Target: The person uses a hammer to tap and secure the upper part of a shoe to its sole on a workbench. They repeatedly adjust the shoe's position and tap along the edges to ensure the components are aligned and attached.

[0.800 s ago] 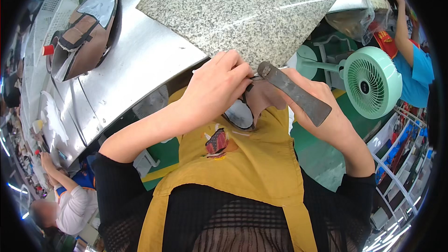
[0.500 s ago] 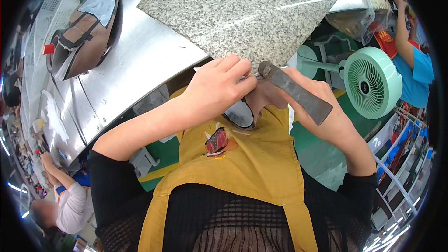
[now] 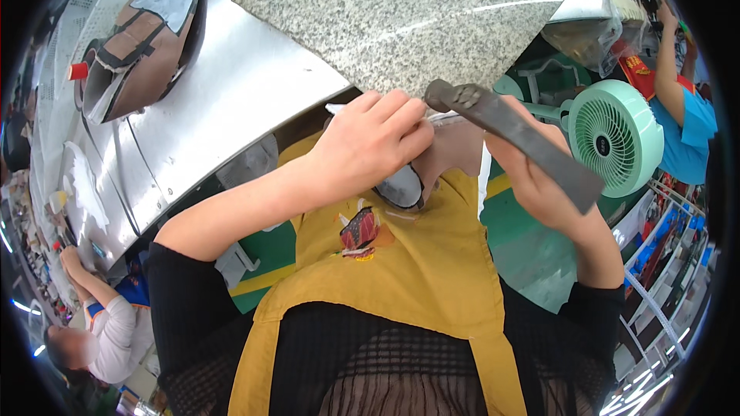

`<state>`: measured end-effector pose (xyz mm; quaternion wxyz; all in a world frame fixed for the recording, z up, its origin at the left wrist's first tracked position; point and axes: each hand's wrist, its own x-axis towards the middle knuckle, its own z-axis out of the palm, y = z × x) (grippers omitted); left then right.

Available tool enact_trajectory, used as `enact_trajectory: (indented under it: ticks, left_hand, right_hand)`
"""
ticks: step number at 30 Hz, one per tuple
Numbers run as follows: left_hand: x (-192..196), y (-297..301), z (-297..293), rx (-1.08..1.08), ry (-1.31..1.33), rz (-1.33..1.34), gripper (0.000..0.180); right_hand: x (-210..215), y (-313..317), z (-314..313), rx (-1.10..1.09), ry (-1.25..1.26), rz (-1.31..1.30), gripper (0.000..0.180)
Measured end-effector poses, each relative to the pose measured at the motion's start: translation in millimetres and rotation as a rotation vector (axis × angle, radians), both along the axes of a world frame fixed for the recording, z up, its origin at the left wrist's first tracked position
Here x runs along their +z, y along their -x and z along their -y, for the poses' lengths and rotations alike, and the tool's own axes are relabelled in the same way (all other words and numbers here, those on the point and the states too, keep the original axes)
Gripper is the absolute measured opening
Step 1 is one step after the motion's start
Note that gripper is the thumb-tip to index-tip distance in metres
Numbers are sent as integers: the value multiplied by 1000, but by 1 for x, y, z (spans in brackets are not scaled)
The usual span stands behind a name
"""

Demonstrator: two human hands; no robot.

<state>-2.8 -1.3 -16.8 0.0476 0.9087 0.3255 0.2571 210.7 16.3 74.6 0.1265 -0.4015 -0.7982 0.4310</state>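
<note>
My left hand point(image 3: 374, 139) is closed, fingers curled over the edge of a brown shoe upper point(image 3: 455, 146) at the corner of the stone slab point(image 3: 401, 19). Part of the upper lies behind my fingers, with a glossy grey toe patch point(image 3: 402, 186) below them over my yellow apron. A dark metal hammer point(image 3: 532, 142) is gripped in my right hand point(image 3: 532, 177). Its head runs slantwise, the small round face close to my left fingertips and the wide end toward the fan. The head hides most of my right fingers and the handle.
On the metal table point(image 3: 254, 69) at left stands another brown shoe upper point(image 3: 142, 50) with a grey toe. A mint-green fan point(image 3: 613, 139) is to the right of my right hand. Co-workers show at the left edge, in a white shirt point(image 3: 123, 339), and upper right, in blue point(image 3: 690, 135).
My right hand and the hammer have shifted to the right, the hammer's wide end swinging outward and showing larger. My left hand stays on the upper, moved only slightly.
</note>
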Motion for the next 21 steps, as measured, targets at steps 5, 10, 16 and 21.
enact_trajectory:
  ticks: [5, 10, 16, 21]
  left_hand:
    - [13, 4, -2, 57, 325, 65, 24]
    - [9, 11, -4, -16, 281, 52, 21]
    - [6, 10, -2, -9, 226, 61, 21]
    - [0, 9, -3, -21, 122, 68, 17]
  right_hand:
    - [-6, 3, 1, 10, 108, 176, 19]
    - [-13, -1, 2, -43, 108, 132, 22]
    - [-11, -4, -1, -28, 75, 40, 24]
    - [-2, 2, -2, 29, 179, 108, 26]
